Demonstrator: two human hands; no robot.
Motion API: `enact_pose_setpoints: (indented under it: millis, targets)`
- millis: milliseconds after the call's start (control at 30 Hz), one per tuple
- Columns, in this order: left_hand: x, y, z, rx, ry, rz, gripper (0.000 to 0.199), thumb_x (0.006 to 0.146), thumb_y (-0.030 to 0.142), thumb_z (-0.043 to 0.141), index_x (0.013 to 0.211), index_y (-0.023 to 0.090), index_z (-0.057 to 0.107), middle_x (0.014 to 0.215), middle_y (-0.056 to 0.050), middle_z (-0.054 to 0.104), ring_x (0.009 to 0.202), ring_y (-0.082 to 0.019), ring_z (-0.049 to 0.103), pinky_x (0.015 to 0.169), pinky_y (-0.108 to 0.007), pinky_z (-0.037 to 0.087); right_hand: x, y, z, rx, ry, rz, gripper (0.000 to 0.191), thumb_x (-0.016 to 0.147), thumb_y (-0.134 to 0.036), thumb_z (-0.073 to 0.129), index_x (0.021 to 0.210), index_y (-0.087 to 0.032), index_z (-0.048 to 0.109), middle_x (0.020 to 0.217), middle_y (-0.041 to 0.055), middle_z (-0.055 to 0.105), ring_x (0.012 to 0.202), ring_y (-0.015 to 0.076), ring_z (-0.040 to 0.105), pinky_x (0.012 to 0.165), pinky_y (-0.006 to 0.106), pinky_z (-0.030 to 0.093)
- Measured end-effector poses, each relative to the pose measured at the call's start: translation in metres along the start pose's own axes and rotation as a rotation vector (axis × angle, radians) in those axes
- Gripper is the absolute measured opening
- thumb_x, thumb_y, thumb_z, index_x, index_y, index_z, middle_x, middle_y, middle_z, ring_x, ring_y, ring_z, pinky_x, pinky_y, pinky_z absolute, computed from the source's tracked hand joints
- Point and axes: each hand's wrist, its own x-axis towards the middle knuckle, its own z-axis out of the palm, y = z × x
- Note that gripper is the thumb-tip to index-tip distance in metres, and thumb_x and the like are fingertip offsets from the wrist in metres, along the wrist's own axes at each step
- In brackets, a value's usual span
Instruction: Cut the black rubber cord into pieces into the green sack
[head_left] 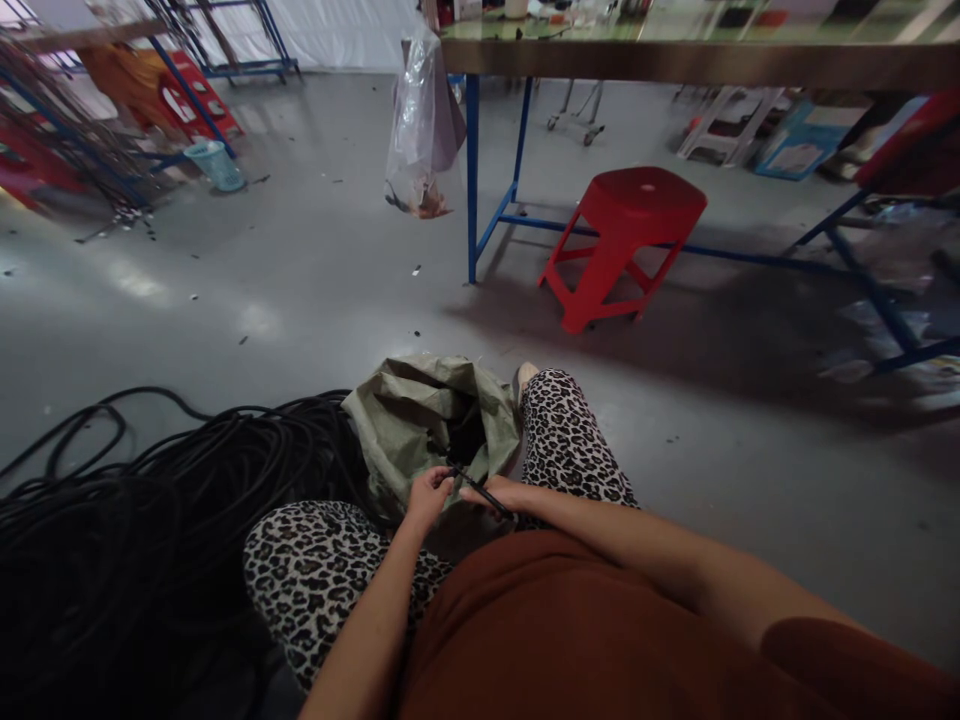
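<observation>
Slim, straight black piece, right hand gripping it; left hand nearby, hold unclear

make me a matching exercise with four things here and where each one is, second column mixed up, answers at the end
Things:
1. red plastic stool
2. open grey-green sack
3. loops of black cord
4. slim black object

Places:
A. in the right hand
B. on the floor, left of the sack
C. between the legs in leopard-print trousers
D. beside the long table with blue legs

Pairs: 1-D, 2-C, 3-B, 4-A
</observation>
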Motion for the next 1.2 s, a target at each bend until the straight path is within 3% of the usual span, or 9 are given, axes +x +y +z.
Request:
enact_pose_setpoints:
  millis: [267,500,767,1000,1200]
  targets:
    - [0.002,-0.002,-0.003,0.048,0.035,0.062,0.026,0.064,0.031,0.068,0.084,0.015,0.070,0.078,-0.006,0.073,0.078,-0.020,0.067,0.078,-0.033,0.053,-0.015,-0.013,-0.003,-0.070,0.106,0.080,0.053,0.085,-0.059,0.057,0.084,-0.008,0.072,0.065,0.0073,0.065,0.069,0.0205,0.068,0.058,0.022,0.052]
    - [-0.001,-0.002,-0.006,0.146,0.128,0.139,0.028,0.066,0.026,0.065,0.091,0.015,0.070,0.088,-0.008,0.074,0.084,-0.021,0.067,0.086,-0.037,0.052,-0.002,-0.005,-0.002,-0.038,0.112,0.088,0.059,0.084,-0.065,0.054,0.072,-0.009,0.067,0.061,0.0076,0.063,0.058,0.0169,0.063,0.050,0.020,0.048]
    - [-0.004,0.002,-0.008,0.243,0.049,0.174,0.022,0.069,0.026,0.061,0.087,0.019,0.072,0.089,-0.005,0.074,0.086,-0.022,0.066,0.088,-0.037,0.050,-0.001,-0.001,-0.002,0.000,0.028,0.082,0.060,0.083,-0.068,0.052,0.077,-0.010,0.066,0.058,0.0029,0.057,0.054,0.0145,0.060,0.049,0.019,0.048]
    - [-0.003,0.000,-0.009,0.243,0.032,0.183,0.022,0.068,0.024,0.063,0.087,0.019,0.073,0.091,-0.006,0.075,0.088,-0.023,0.067,0.088,-0.037,0.050,-0.009,-0.008,-0.004,-0.043,0.082,0.085,0.058,0.085,-0.065,0.053,0.083,-0.009,0.068,0.064,0.0062,0.062,0.068,0.0191,0.067,0.060,0.022,0.051]
    - [-0.001,-0.004,-0.007,0.239,0.033,0.179,0.024,0.069,0.025,0.062,0.089,0.018,0.072,0.090,-0.006,0.075,0.085,-0.022,0.067,0.085,-0.036,0.051,-0.006,-0.006,-0.002,-0.099,0.135,0.058,0.057,0.087,-0.062,0.052,0.079,-0.008,0.069,0.069,0.0095,0.065,0.067,0.0201,0.067,0.056,0.021,0.049]
